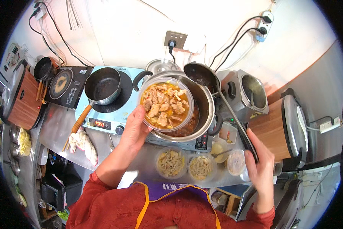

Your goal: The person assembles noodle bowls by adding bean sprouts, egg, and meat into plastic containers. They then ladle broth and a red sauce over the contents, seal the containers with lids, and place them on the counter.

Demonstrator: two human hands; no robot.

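Observation:
My left hand (pixel 135 128) grips the near-left edge of a round clear plastic bowl (pixel 167 130), holding it level above a large steel pot (pixel 208 110). Inside the bowl are pieces of meat (pixel 162 108) in yellowish broth. My right hand (pixel 260 164) is closed around the black handle of a ladle (pixel 232 110). The dark scoop of the ladle hangs over the pot's far-right rim, beside the bowl. Reddish-brown food shows low in the pot; the bowl hides much of it.
Nearest me stand two tubs of pale shredded food (pixel 171 163), a lidded tub (pixel 235 163) and a fork (pixel 222 153). A wood-handled saucepan (pixel 102 86) sits on a blue cooker at left, a cloth (pixel 83 143) nearer. A wood-sided appliance (pixel 269 128) stands at right.

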